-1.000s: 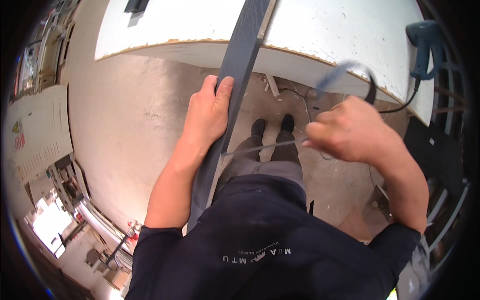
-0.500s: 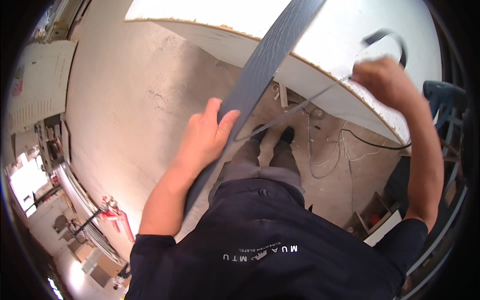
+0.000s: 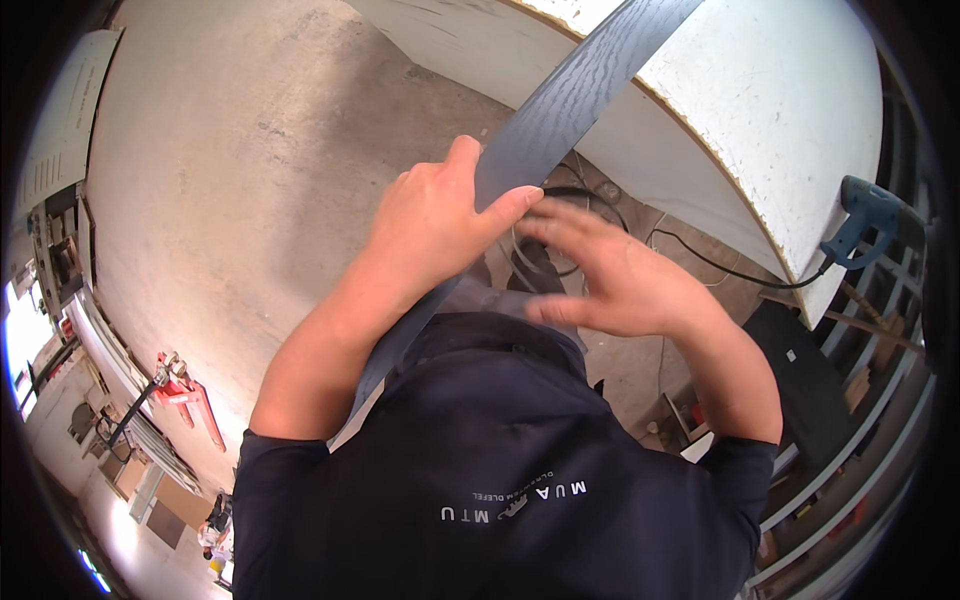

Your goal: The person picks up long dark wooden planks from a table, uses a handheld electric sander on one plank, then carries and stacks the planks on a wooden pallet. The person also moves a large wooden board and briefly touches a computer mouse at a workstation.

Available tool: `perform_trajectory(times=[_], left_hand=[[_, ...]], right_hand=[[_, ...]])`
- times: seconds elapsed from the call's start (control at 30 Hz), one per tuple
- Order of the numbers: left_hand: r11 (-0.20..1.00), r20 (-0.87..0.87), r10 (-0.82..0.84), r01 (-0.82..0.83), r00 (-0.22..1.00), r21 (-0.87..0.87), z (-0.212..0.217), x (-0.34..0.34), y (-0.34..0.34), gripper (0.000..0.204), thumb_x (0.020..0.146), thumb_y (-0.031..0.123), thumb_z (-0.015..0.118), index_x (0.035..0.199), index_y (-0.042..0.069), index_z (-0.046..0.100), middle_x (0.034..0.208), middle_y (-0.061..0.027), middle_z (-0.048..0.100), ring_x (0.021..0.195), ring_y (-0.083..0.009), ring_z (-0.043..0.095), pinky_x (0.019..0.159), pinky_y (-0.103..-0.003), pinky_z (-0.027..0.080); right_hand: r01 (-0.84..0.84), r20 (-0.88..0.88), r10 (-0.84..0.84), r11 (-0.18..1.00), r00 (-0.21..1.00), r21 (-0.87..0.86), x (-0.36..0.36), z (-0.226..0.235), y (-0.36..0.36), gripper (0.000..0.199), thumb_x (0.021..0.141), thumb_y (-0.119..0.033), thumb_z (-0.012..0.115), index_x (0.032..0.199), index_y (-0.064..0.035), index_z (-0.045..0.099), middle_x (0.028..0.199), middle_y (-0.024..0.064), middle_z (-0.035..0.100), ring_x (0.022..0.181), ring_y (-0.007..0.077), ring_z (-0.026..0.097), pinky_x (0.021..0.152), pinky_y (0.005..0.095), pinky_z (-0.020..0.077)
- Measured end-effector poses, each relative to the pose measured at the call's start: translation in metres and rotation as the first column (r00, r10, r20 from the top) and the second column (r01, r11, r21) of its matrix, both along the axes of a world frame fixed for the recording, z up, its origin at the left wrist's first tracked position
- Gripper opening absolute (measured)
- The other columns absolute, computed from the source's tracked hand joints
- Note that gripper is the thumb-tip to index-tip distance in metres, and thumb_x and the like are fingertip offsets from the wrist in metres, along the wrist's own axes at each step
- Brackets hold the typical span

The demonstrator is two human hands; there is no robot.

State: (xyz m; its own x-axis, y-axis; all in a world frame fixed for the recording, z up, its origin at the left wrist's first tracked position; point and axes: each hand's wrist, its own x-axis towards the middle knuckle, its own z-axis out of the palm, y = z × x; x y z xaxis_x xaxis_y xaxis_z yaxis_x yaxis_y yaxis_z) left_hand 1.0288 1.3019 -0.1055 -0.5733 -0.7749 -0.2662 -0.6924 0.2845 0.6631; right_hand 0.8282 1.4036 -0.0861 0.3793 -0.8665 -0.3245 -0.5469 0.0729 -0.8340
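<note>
A long dark grey wood-grain board (image 3: 590, 85) slants from the white bench top down past my left side. My left hand (image 3: 428, 222) is closed around it below the bench edge, with the thumb over its near side. Beside that thumb my right hand (image 3: 640, 278) is open, its fingers stretched and the thumb apart, slightly blurred. A thin dark strip (image 3: 600, 196) curls in a loop just beyond the right fingertips. Whether those fingers touch it, I cannot tell. The board's lower end is partly hidden behind my left forearm.
The white bench (image 3: 770, 125) has a chipped edge. At its right a blue pistol-shaped power tool (image 3: 868, 225) hangs with a black cord (image 3: 725, 275). A metal rack (image 3: 850, 500) stands at the right. A red pallet jack (image 3: 190, 395) is on the floor at the left.
My right hand has come down and left from above the bench, beside my left hand, and its fingers have opened. The strip, stretched taut before, now curls loosely. My left hand has moved up the picture.
</note>
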Motion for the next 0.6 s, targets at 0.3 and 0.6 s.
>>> perform_trajectory(times=[0.3,0.6], left_hand=[[0.962,0.099,0.059,-0.083,0.993,0.26,-0.009,-0.001,-0.007,0.059,0.099,0.052,0.059,0.087,-0.005,0.06,0.072,-0.0239,0.067,0.072,-0.0452,0.067,0.069,-0.05,0.053],[0.963,0.024,0.087,-0.09,0.996,0.253,-0.019,-0.057,-0.008,0.066,0.098,0.06,0.058,0.096,-0.006,0.061,0.077,-0.0222,0.067,0.073,-0.0349,0.066,0.07,-0.043,0.052]], right_hand=[[0.397,0.254,-0.525,0.817,0.812,0.419,0.076,-0.036,0.01,0.034,0.096,-0.018,0.062,0.116,0.0085,0.053,0.095,0.0252,0.07,0.089,0.0393,0.07,0.081,0.045,0.0548],[-0.408,-0.09,0.441,0.878,0.893,0.252,0.111,-0.014,0.033,0.052,0.107,-0.039,0.044,0.088,0.0018,0.07,0.084,0.0202,0.073,0.078,0.0404,0.072,0.073,0.0479,0.0575]])
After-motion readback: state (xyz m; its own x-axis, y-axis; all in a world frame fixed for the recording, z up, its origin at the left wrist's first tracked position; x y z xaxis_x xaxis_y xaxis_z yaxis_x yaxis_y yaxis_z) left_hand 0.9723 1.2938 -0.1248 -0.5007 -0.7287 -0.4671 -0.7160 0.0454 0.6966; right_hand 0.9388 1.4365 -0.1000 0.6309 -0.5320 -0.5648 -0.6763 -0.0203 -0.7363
